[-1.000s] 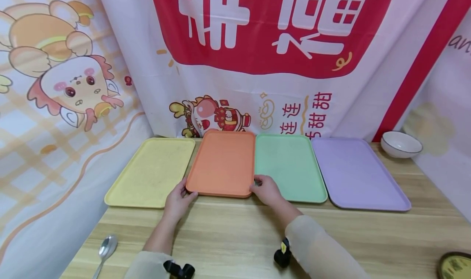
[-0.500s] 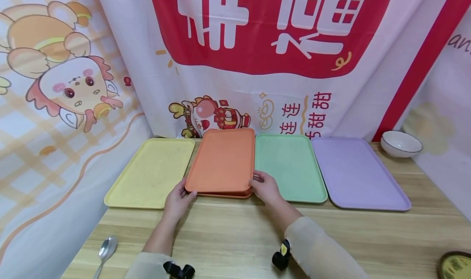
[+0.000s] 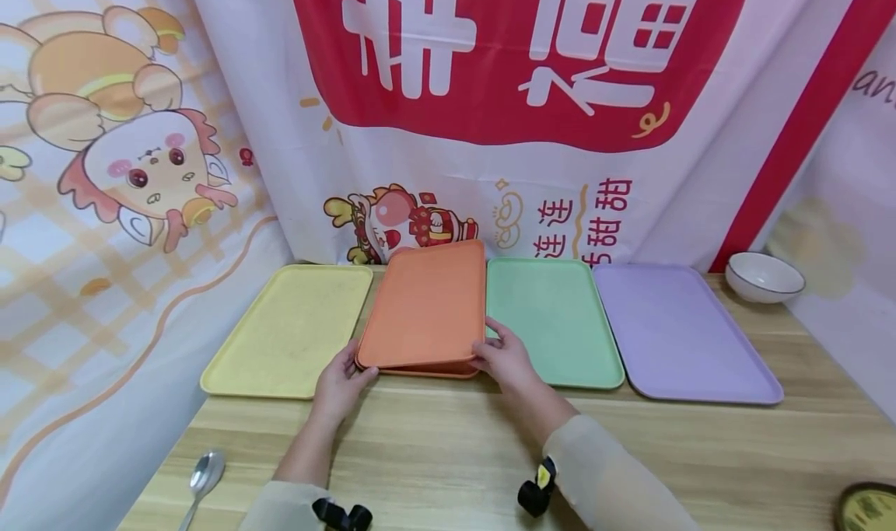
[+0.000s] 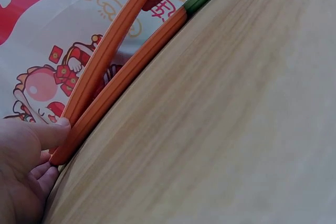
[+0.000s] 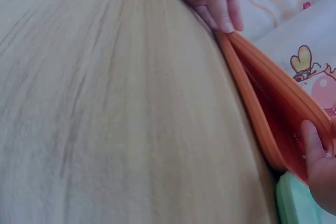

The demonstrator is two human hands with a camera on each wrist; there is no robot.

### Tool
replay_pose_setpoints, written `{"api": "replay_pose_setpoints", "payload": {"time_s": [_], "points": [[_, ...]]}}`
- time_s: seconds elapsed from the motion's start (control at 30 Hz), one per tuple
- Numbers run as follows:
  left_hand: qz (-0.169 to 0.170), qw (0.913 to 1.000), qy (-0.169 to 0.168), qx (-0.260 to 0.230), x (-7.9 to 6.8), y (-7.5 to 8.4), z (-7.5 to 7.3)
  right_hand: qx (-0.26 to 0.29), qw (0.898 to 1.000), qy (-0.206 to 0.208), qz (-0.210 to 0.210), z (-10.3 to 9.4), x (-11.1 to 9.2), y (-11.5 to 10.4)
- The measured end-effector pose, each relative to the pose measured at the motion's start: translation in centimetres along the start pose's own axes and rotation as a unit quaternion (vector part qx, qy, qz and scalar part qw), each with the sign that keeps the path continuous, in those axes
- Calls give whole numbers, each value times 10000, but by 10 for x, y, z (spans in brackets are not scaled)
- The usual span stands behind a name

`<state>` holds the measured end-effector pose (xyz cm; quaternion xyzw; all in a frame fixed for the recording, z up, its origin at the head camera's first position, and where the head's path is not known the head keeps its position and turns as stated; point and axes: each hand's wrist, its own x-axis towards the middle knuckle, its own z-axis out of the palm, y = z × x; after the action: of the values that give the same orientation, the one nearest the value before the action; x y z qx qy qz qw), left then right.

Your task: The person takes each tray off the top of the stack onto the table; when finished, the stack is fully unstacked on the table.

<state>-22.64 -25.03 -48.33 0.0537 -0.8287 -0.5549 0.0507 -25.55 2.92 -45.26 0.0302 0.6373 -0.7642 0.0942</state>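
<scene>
Two orange trays lie one above the other on the wooden table. The upper tray (image 3: 423,305) is tilted, its right front corner raised off the lower tray (image 4: 126,78). My right hand (image 3: 509,360) pinches that raised corner, thumb towards the underside in the right wrist view. At the left front corner, where the rims meet, my left hand (image 3: 338,385) grips with its thumb on the upper rim and its fingers by the lower one. A wedge-shaped gap between the trays widens to the right. To the right a green tray (image 3: 553,321) lies against the lower orange one.
A yellow tray (image 3: 290,333) lies at the left, a purple tray (image 3: 686,333) at the right. A white bowl (image 3: 764,278) stands in the back right corner. A spoon (image 3: 206,476) lies front left; a round dark-rimmed object (image 3: 868,508) is cut off front right.
My right hand has risen with the upper orange tray's right front corner, separating it from the lower tray. My left hand has stayed at the left corner.
</scene>
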Motion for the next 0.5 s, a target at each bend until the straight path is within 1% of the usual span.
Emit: {"api": "replay_pose_setpoints", "payload": {"time_s": [0.13, 0.27, 0.5], "points": [[-11, 9998, 46, 203, 0, 0, 3, -30, 10000, 53, -18, -9, -4, -10], [-14, 9992, 103, 378, -1, 2, 5, -13, 10000, 77, -23, -23, -8, -21], [-62, 9983, 162, 565, 0, 1, 5, -26, 9999, -64, -157, -59, -15, -39]]}}
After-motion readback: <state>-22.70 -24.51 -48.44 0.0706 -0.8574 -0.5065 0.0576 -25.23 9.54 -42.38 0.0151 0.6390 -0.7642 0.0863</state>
